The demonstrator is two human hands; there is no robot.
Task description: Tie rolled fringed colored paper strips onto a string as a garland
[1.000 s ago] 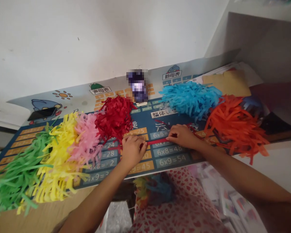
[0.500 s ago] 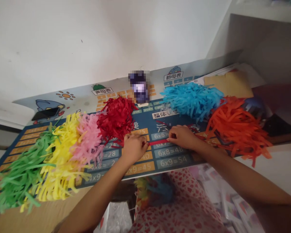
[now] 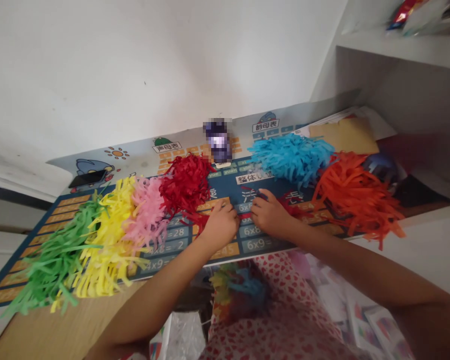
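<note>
black smartphone [image 3: 87,178], kraft envelope [image 3: 344,136], white wall [image 3: 135,75]

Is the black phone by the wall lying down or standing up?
Lying down: the phone rests flat on the printed mat.

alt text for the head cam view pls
A left hand and a right hand meet over a thin red paper strip on a blue multiplication-table desk mat. Bunches of paper fringe lie across the mat: green, yellow, pink and red to the left, blue and orange to the right.
</note>
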